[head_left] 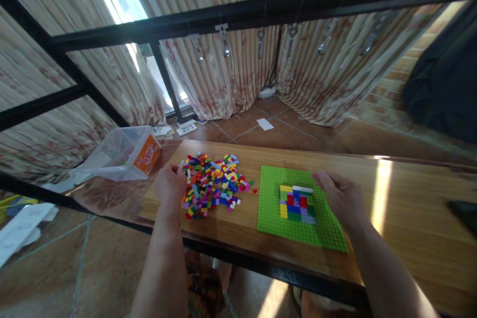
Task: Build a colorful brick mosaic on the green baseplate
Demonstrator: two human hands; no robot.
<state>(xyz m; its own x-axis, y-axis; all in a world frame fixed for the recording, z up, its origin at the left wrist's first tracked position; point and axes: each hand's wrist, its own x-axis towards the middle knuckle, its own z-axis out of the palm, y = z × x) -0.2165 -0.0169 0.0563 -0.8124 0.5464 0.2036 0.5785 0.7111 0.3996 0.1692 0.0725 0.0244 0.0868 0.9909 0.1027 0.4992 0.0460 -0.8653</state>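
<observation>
A heap of small coloured toy bricks (212,184) lies on the wooden table. Beside the heap's left edge is my left hand (170,185), fingers curled together; what they hold, if anything, is too small to name. To the right of the heap lies a green studded baseplate (270,213). A square patch of joined bricks (296,204), in yellow, red, blue, white, green and grey, sits on its middle. My right hand (341,198) reaches over the plate's upper right side with thumb and fingers drawn together. Whatever is between those fingertips is hidden.
A clear plastic box (122,151) with an orange label stands left of the heap. Black metal rails (238,17) with hanging clips (225,44) cross behind the table (421,218). A dark flat object (464,213) rests at the far right. Papers (265,123) lie on the floor.
</observation>
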